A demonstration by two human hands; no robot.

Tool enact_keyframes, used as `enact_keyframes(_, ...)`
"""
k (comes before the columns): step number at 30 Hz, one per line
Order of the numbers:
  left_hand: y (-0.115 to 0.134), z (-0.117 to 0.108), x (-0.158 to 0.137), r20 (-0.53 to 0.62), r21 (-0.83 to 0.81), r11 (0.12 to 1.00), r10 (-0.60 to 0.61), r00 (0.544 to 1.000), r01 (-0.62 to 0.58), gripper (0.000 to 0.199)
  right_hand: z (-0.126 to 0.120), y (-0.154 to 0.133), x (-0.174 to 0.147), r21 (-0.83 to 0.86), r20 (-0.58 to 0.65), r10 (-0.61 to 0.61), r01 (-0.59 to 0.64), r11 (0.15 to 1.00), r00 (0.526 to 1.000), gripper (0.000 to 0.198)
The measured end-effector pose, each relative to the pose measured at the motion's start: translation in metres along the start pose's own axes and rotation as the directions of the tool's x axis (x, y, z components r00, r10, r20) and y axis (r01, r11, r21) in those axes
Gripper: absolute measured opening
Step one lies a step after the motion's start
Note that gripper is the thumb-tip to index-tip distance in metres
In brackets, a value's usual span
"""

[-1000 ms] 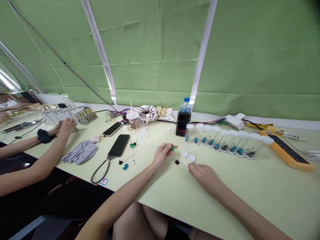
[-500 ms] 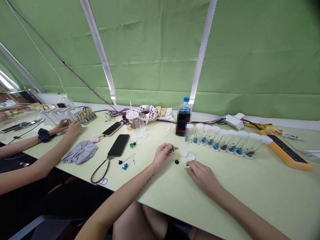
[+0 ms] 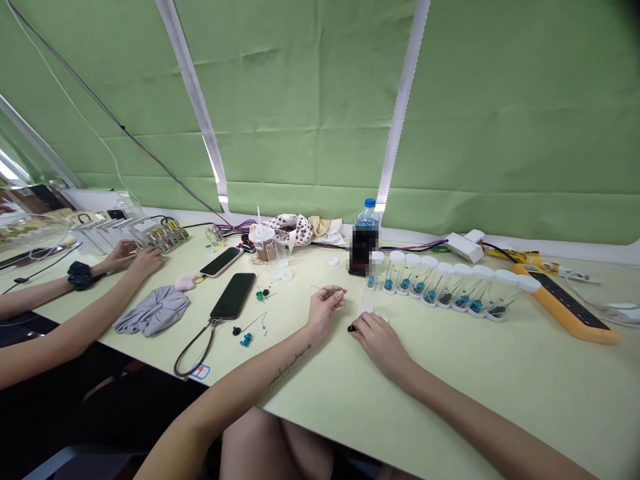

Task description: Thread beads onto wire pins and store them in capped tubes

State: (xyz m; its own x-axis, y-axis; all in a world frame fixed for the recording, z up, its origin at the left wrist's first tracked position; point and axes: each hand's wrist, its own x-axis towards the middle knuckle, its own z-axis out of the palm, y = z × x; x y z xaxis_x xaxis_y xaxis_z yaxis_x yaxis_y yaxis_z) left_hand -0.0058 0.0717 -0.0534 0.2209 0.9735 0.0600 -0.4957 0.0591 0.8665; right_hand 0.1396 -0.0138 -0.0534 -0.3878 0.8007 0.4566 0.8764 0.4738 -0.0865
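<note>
My left hand (image 3: 326, 308) is closed in a pinch over the table, holding a small green plastic part (image 3: 337, 291) with a thin metal rod (image 3: 317, 287) sticking out to the left. To its right, my right hand (image 3: 381, 343) rests low on the tabletop. Its fingertips are closed on a small round black plastic piece (image 3: 351, 329). Just behind that hand are a clear tube (image 3: 367, 301) and a white cap (image 3: 383, 317), both partly covered. A row of capped clear tubes (image 3: 419, 283) with blue and dark parts inside leans to the right.
On the left lie a blue part (image 3: 247, 340), a black piece (image 3: 237, 331), green bits (image 3: 259, 295), two phones (image 3: 233, 297) and a grey scrunchie (image 3: 153, 311). A bottle (image 3: 364, 250) and cup (image 3: 263, 245) stand behind; a power strip (image 3: 567, 303) lies right. A co-worker's hands (image 3: 143, 259) work far left.
My right hand has moved left and its fingertips now reach the black piece, which lay apart from it before. My left hand stays nearly in place with the green part.
</note>
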Motion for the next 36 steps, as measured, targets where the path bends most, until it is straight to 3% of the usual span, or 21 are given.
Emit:
enact_keyframes(5, -0.004, -0.001, 0.011, -0.074, -0.035, 0.997, 0.066, 0.995, -0.069, 0.03, -0.008, -0.002, 0.001, 0.097, 0.013, -0.008, 0.007, 0.995, 1.0, 0.013)
enact_keyframes(10, 0.004, -0.001, 0.002, -0.072, -0.077, 0.997, -0.006, 0.997, 0.001, 0.032, -0.012, -0.001, 0.001, 0.281, 0.029, 0.014, -0.021, 0.959, 0.999, 0.014)
enact_keyframes(14, 0.009, 0.004, -0.012, 0.03, -0.066, 0.995, -0.067, 0.997, 0.069, 0.028, -0.007, 0.005, -0.004, 0.469, -0.024, 0.101, -0.078, 0.88, 0.995, 0.012)
enact_keyframes(20, 0.014, 0.015, -0.021, 0.114, -0.002, 0.997, -0.076, 0.991, 0.076, 0.028, -0.002, 0.009, -0.011, 0.698, -0.047, 0.288, -0.175, 0.694, 0.957, 0.011)
enact_keyframes(25, 0.013, 0.019, -0.027, 0.204, 0.06, 0.993, -0.112, 0.973, 0.102, 0.029, -0.005, 0.008, -0.011, 0.69, -0.1, 0.343, -0.183, 0.701, 0.934, 0.015)
enact_keyframes(30, 0.013, 0.019, -0.029, 0.219, 0.057, 0.991, -0.13, 0.967, 0.12, 0.027, -0.003, 0.007, -0.011, 0.748, -0.079, 0.346, -0.174, 0.64, 0.935, 0.013)
enact_keyframes(36, 0.014, 0.02, -0.029, 0.202, 0.091, 0.986, -0.156, 0.967, 0.14, 0.028, -0.007, 0.007, -0.01, 0.737, -0.127, 0.37, -0.162, 0.656, 0.92, 0.017)
